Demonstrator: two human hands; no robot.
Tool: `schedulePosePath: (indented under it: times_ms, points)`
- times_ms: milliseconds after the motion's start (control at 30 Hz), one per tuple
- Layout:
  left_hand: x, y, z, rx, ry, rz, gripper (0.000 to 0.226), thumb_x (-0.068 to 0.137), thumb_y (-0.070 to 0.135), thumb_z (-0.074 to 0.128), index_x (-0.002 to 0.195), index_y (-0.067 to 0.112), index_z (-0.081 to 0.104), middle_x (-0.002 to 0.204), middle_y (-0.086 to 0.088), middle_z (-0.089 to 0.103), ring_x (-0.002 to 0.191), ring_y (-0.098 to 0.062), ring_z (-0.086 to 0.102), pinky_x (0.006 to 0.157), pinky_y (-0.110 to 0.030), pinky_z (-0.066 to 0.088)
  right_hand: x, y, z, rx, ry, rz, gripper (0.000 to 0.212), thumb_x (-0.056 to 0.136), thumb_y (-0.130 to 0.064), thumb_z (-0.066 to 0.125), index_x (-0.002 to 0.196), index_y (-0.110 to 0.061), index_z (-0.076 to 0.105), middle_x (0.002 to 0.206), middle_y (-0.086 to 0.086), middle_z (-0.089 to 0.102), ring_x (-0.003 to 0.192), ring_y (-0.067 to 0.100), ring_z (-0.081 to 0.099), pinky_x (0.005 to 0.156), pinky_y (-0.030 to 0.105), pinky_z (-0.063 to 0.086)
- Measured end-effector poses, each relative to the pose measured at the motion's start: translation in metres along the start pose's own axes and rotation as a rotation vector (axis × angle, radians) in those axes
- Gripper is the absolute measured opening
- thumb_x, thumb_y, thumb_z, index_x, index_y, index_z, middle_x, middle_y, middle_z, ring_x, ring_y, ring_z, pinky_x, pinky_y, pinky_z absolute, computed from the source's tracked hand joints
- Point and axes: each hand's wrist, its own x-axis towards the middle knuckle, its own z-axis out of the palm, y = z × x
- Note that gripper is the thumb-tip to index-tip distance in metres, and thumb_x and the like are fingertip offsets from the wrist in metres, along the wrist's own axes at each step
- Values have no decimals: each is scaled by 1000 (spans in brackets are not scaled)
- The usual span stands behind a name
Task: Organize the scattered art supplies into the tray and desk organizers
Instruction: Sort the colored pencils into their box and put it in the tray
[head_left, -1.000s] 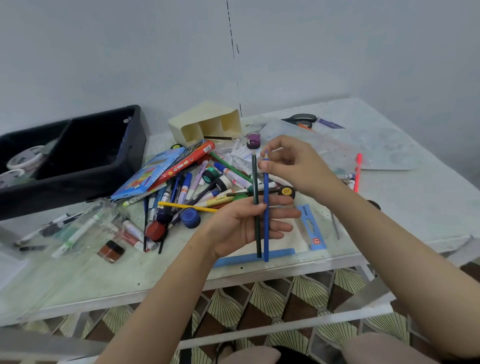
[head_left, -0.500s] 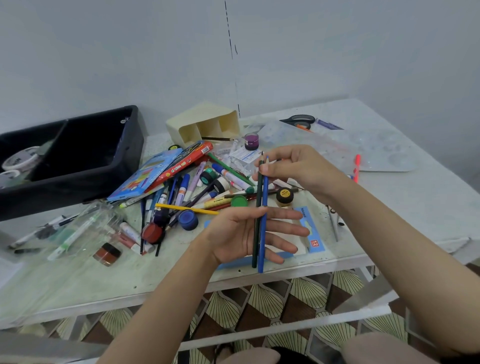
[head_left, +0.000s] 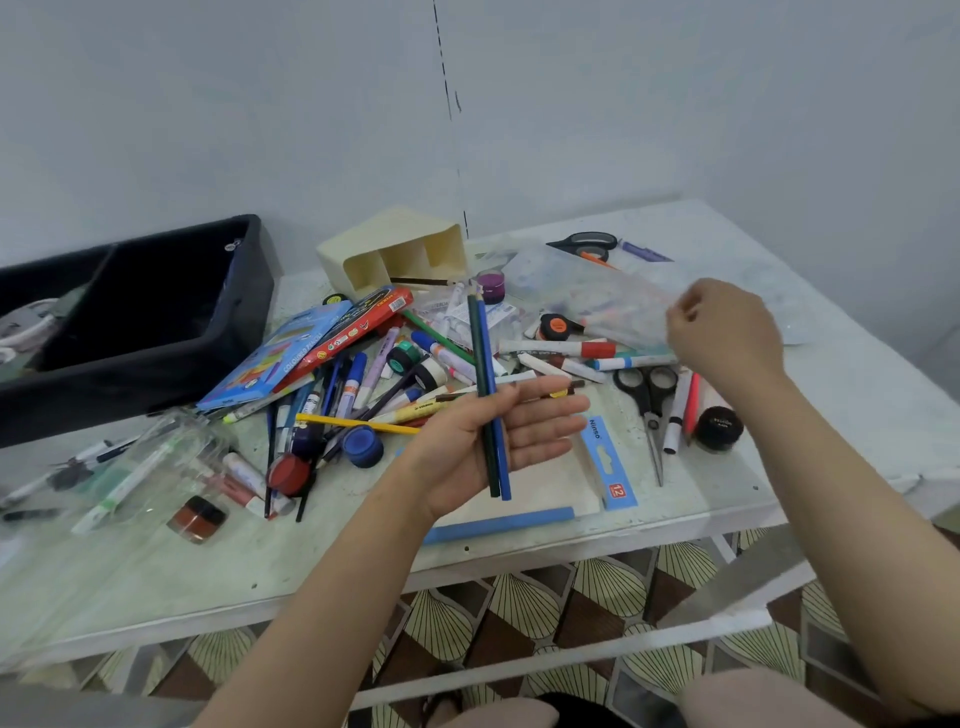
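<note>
1. The left grip lies palm up, fingers stretched out to the right. Its thumb pins two pencils, one dark green and one blue, across the palm.
2. The pencils lie side by side and touching. Their long axis runs near to far, with the near ends jutting past the heel of the hand and the far ends reaching well beyond the thumb.
3. Those far ends point towards the cream organizer, which lies tipped on its side, far and a little left of this grip. My guess is it needs standing up, or the pencils must slide in lengthwise.
4. The right grip hangs off to the right over a clear plastic bag, fingers curled. I cannot tell whether it pinches anything. The left grip is the nearer to the organizer.
5. The black tray sits far left on the surface, well apart from both.
6. A blue card strip just right of the left grip seems to read "Nimso" and "12". The blue box reads "COLOURED PENCILS". The print on the red box is too small to read.
</note>
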Motion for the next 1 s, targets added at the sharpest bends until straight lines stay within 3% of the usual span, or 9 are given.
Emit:
schedulePosePath:
  times_ms: [100, 233, 333, 467, 633, 700, 833, 933, 1000]
  points:
    - [3, 1, -1, -32, 49, 31, 40, 98, 21, 36, 120, 1, 62, 125, -21, 60, 114, -32, 60, 88, -36, 53, 9, 29, 0, -141, -141, 178, 20, 90, -23, 52, 91, -7, 63, 93, 14, 62, 91, 34, 57, 68, 31, 37]
    - [8, 0, -1, -40, 87, 38, 39, 101, 19, 32, 120, 1, 62, 125, -21, 60, 115, -32, 59, 88, -36, 53, 8, 37, 2, -7, -305, 215, 22, 80, -22, 69, 90, -2, 70, 92, 17, 67, 79, 28, 56, 68, 29, 41]
    - [10, -1, 0, -41, 106, 32, 39, 102, 18, 32, 119, 1, 63, 124, -21, 61, 115, -31, 59, 87, -36, 53, 3, 36, 1, 119, -294, 250, 20, 73, -17, 77, 81, 0, 69, 97, 22, 67, 86, 32, 60, 73, 34, 45]
    - [10, -1, 0, -54, 125, 31, 39, 101, 17, 33, 117, 0, 64, 124, -22, 60, 114, -32, 59, 86, -36, 54, 1, 39, 0, 231, -294, 359, 35, 75, -16, 75, 99, 8, 68, 76, 15, 58, 74, 23, 49, 66, 29, 36]
    - [8, 0, 1, -64, 134, 18, 37, 94, 20, 42, 116, -1, 64, 123, -21, 61, 114, -31, 60, 86, -36, 54, -8, 35, -13, 446, -115, 382, 15, 78, -12, 68, 85, 1, 71, 75, 15, 62, 72, 23, 52, 65, 32, 44]
    - [7, 1, 1, -71, 135, 11, 38, 90, 21, 45, 115, -1, 64, 123, -21, 61, 114, -31, 60, 86, -37, 54, -13, 26, -22, 409, -42, 341, 14, 77, -12, 63, 84, -4, 72, 68, 6, 61, 68, 21, 52, 65, 30, 43]
    - [7, -1, -1, -88, 139, -19, 41, 88, 24, 47, 114, -1, 66, 124, -21, 60, 115, -32, 59, 87, -38, 54, -18, 7, -42, 243, 76, 171, 16, 74, -15, 57, 82, -7, 69, 71, 9, 65, 68, 24, 57, 65, 32, 45]
    - [6, 0, -3, -114, 128, -43, 43, 89, 25, 43, 114, -2, 65, 125, -23, 59, 116, -33, 58, 90, -41, 53, -28, -13, -51, 328, 82, -137, 15, 75, -12, 61, 82, -24, 65, 77, -11, 63, 66, 2, 51, 65, 22, 38]
    - [5, 1, -4, -122, 111, -56, 45, 91, 27, 41, 117, -3, 62, 126, -24, 58, 117, -33, 57, 91, -41, 52, -38, -27, -50, 338, 11, -424, 20, 75, -5, 63, 83, -22, 66, 84, -10, 60, 69, 4, 50, 67, 11, 36]
